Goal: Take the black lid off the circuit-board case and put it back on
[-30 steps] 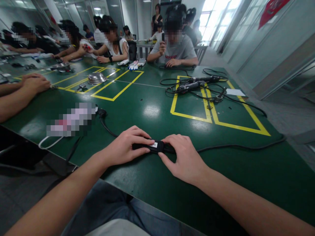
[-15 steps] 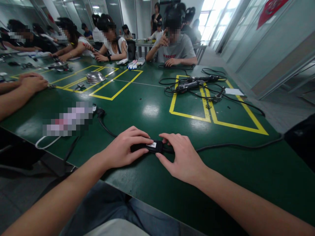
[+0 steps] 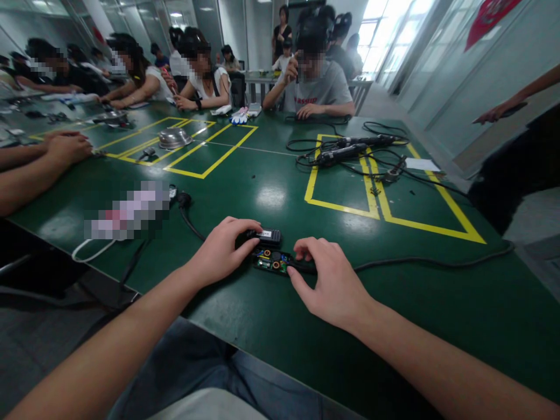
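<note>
My left hand [image 3: 228, 248] pinches a black plastic casing cover [image 3: 269, 235] with a white label, tilted just behind a bare circuit board [image 3: 270, 262]. Copper-wound coils and small parts show on the board, which sits in front of me on the table. My right hand [image 3: 326, 280] is curved at the board's right end. Its thumb tip touches or nearly touches that end, and its fingers are apart from the thumb. A black cable [image 3: 394, 262] runs from beneath this hand to the right.
A pixelated power strip [image 3: 131, 210] with a black plug [image 3: 184, 200] lies left on the green table [image 3: 245, 326]. Black corded tools [image 3: 336, 154] lie in yellow-taped areas; a metal bowl [image 3: 174, 138] stands further left. Another person's hands [image 3: 67, 146] rest at left; a person stands at right.
The labelled cover has come off and moved back with my left hand, exposing the circuit board. My right hand stays near the same end. A person has come into view at the right.
</note>
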`<state>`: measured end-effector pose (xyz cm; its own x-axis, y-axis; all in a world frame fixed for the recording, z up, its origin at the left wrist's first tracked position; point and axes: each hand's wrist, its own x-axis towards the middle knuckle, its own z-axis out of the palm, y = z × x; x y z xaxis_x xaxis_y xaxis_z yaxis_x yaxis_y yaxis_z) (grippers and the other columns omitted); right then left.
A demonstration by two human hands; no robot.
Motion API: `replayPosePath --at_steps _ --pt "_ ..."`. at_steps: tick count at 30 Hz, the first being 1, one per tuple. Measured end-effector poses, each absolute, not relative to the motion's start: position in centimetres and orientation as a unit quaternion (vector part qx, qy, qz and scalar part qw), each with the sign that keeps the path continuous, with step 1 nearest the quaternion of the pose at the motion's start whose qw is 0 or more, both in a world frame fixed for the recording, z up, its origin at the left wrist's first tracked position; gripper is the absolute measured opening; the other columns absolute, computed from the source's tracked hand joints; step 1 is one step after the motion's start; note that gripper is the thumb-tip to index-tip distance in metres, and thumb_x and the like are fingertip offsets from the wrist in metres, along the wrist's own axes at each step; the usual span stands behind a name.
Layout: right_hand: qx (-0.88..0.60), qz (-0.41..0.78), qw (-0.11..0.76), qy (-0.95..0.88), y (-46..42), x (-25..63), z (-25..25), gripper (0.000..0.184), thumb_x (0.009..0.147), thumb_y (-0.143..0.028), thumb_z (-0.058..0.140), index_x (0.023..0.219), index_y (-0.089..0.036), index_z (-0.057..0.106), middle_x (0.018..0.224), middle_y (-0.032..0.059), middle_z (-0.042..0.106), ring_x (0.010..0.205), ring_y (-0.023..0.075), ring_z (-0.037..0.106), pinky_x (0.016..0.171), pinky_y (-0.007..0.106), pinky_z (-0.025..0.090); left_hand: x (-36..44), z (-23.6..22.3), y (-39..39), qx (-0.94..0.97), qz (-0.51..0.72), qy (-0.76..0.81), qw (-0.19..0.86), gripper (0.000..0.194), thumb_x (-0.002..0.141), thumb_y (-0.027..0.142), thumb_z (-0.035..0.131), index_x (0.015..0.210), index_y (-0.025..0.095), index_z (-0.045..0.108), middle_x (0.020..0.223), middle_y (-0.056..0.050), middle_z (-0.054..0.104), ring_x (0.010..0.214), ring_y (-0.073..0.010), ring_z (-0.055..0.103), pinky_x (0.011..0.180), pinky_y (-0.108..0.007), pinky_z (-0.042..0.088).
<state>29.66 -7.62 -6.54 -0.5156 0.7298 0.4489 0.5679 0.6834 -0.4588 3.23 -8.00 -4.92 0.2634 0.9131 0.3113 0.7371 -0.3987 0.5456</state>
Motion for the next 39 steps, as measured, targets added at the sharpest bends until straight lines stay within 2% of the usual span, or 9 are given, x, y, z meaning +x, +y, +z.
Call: replayPosePath --at_steps 2,4,7,10,12,18,30,39 --pt "-0.367 0.110 0.309 -0.870 -7.6 29.7 -6.5 0.004 0.094 -0.020 0.062 0.096 -0.022 0.060 0.088 0.0064 0.069 0.082 0.0261 0.065 0.075 0.039 0.043 3.2 -4.9 -8.0 0.791 0.290 0.520 0.139 0.022 0.107 0.026 0.059 0.118 0.022 0.077 0.136 -0.010 0.079 0.121 -0.0280 0.071 0.110 -0.047 0.056" --pt "-0.361 0.094 0.301 -0.878 -7.6 29.7 -6.5 0.005 0.095 -0.018 0.061 0.093 -0.022 0.062 0.085 0.0063 0.069 0.080 0.0258 0.064 0.074 0.039 0.042 3.1 -4.8 -8.4 0.803 0.297 0.505 0.108 0.023 0.107 0.025 0.057 0.116 0.020 0.078 0.138 -0.012 0.077 0.122 -0.0282 0.071 0.109 -0.047 0.056" --pt "-0.360 0.085 0.282 -0.885 -7.6 29.8 -6.4 0.006 0.096 -0.016 0.061 0.094 -0.022 0.064 0.085 0.0063 0.070 0.078 0.0251 0.064 0.072 0.039 0.044 2.8 -4.4 -9.1 0.823 0.308 0.472 0.069 0.019 0.105 0.023 0.058 0.108 0.017 0.075 0.119 -0.013 0.077 0.109 -0.0264 0.071 0.099 -0.042 0.058" --pt "-0.364 0.103 0.262 -0.888 -7.6 30.0 -6.4 0.007 0.097 -0.016 0.061 0.097 -0.022 0.064 0.088 0.0057 0.072 0.079 0.0243 0.068 0.071 0.038 0.048 2.5 -4.0 -9.7 0.847 0.277 0.445 0.087 0.015 0.103 0.020 0.057 0.097 0.018 0.070 0.094 -0.007 0.074 0.086 -0.0212 0.069 0.079 -0.033 0.056" --pt "-0.366 0.123 0.257 -0.886 -7.6 30.1 -6.3 0.007 0.098 -0.017 0.061 0.100 -0.023 0.065 0.090 0.0047 0.073 0.078 0.0231 0.070 0.069 0.036 0.050 2.5 -3.9 -9.8 0.851 0.262 0.442 0.106 0.015 0.103 0.020 0.057 0.094 0.018 0.070 0.088 -0.005 0.072 0.078 -0.0188 0.067 0.073 -0.030 0.053" --pt "-0.351 0.158 0.289 -0.876 -7.6 30.3 -6.3 0.006 0.098 -0.017 0.065 0.097 -0.023 0.066 0.089 0.0032 0.074 0.075 0.0205 0.072 0.067 0.034 0.054 2.6 -3.9 -9.7 0.858 0.267 0.417 0.136 0.016 0.106 0.020 0.059 0.100 0.019 0.075 0.096 -0.005 0.078 0.085 -0.0176 0.074 0.078 -0.027 0.056" --pt "-0.332 0.140 0.325 -0.874 -7.7 30.3 -6.4 0.008 0.101 -0.017 0.064 0.097 -0.020 0.070 0.090 0.0054 0.075 0.078 0.0216 0.073 0.067 0.034 0.054 2.5 -3.6 -10.0 0.846 0.275 0.434 0.144 0.008 0.098 0.024 0.068 0.096 0.019 0.073 0.088 -0.004 0.076 0.077 -0.0166 0.071 0.074 -0.027 0.054" --pt "-0.336 0.172 0.349 -0.858 -7.6 30.1 -5.6 0.013 0.100 -0.016 0.057 0.092 -0.023 0.066 0.086 0.0047 0.072 0.075 0.0201 0.069 0.065 0.033 0.052 2.4 -3.0 -10.2 0.835 0.303 0.433 0.153 0.012 0.098 0.020 0.063 0.093 0.018 0.073 0.086 -0.003 0.075 0.074 -0.0152 0.069 0.071 -0.026 0.052"
